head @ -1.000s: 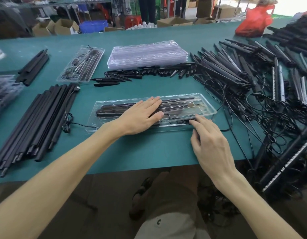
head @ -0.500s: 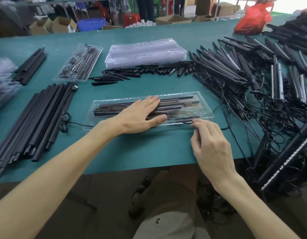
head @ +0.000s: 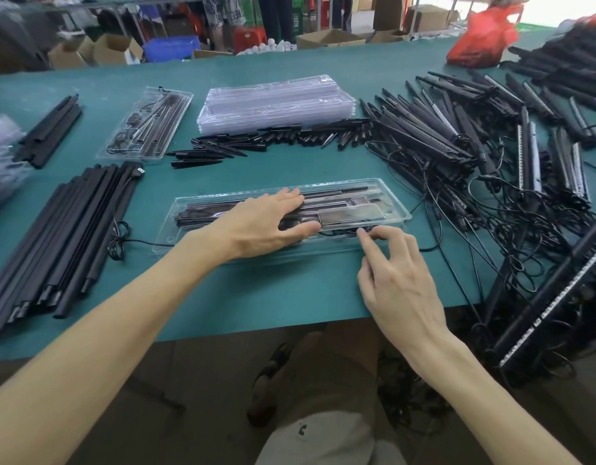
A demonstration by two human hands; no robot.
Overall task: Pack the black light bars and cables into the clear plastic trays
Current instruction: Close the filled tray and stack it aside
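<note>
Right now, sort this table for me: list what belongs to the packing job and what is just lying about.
Job: the clear tray under the left hand; the cable at its near edge by the right hand; stack of empty trays; heap of light bars; packed tray.
Lying about: red bag; cardboard boxes; blue crate.

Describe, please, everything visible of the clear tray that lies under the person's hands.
The clear tray is long and rectangular with rounded corners, made of thin transparent moulded plastic with a flat rim. It lies flat on the green table, near the front edge, lengthwise from left to right. Black light bars lie along its channels, and a rectangular pocket sits toward its right end. The left hand rests flat on its middle. The fingertips of the right hand touch a black cable at its near rim.
</note>
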